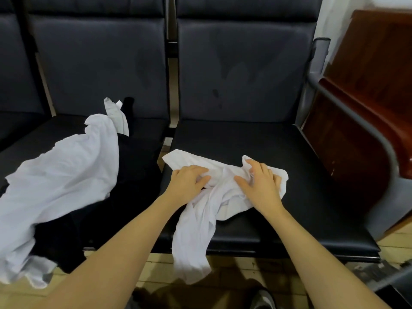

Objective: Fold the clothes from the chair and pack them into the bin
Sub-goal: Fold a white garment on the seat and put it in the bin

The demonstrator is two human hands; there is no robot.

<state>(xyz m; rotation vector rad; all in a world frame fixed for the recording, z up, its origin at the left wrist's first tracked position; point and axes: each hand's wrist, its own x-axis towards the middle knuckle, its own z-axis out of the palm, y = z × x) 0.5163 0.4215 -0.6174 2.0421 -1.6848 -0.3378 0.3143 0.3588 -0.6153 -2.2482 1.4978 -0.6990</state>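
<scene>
A crumpled white garment [196, 221] lies on the right black seat [278, 152], part of it hanging over the front edge toward the floor. My left hand [187, 181] rests on its left part, fingers curled into the cloth. My right hand [260, 184] lies on its right part, fingers bent into the bunched fabric. A larger white garment [62, 170] is spread over the left seat on top of a black garment [133, 166]. No bin is in view.
The black chairs form a joined row with dark backrests [240, 70]. A grey metal armrest [347, 112] bounds the right seat. Beyond it stands brown wooden furniture [367, 90]. Wooden floor [156, 270] and a shoe [263, 297] show below.
</scene>
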